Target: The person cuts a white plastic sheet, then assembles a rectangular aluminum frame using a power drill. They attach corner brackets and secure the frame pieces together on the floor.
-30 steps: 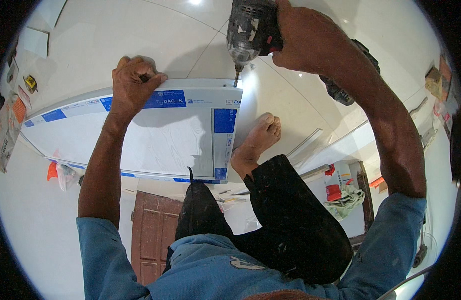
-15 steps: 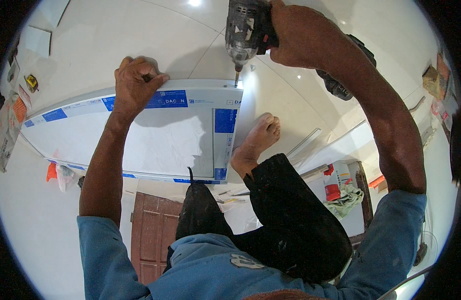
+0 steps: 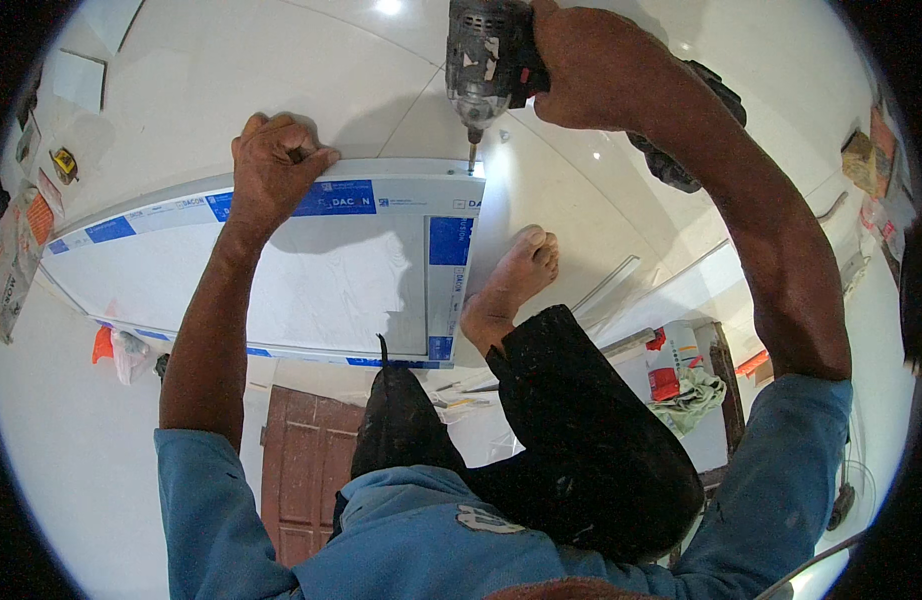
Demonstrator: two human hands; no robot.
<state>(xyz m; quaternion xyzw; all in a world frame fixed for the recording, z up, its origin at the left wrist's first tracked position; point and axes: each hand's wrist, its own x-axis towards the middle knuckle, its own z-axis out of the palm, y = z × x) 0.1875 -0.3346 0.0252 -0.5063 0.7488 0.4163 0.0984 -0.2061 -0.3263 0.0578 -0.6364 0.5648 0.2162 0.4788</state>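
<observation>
A white framed panel (image 3: 341, 275), its frame covered with blue and white protective tape, stands on its edge before me. My left hand (image 3: 277, 160) is closed over the far rail of the frame, fingers curled past the edge and thumb along it. In my right hand (image 3: 601, 70) I grip a worn black cordless drill driver (image 3: 481, 60) by its handle. Its bit (image 3: 474, 150) points down at the far right corner of the frame, where the tip meets the rail or comes very close. A screw at the tip cannot be made out.
My bare foot (image 3: 516, 280) is beside the frame's right end. A yellow tape measure (image 3: 65, 165) lies on the tiled floor at far left. White strips (image 3: 606, 285) lie to the right, near a red and white bag (image 3: 664, 365). A brown panelled door (image 3: 306, 470) shows below.
The drill and my right hand have shifted very slightly left, with the bit still at the corner. My left hand and the panel stay practically where they were.
</observation>
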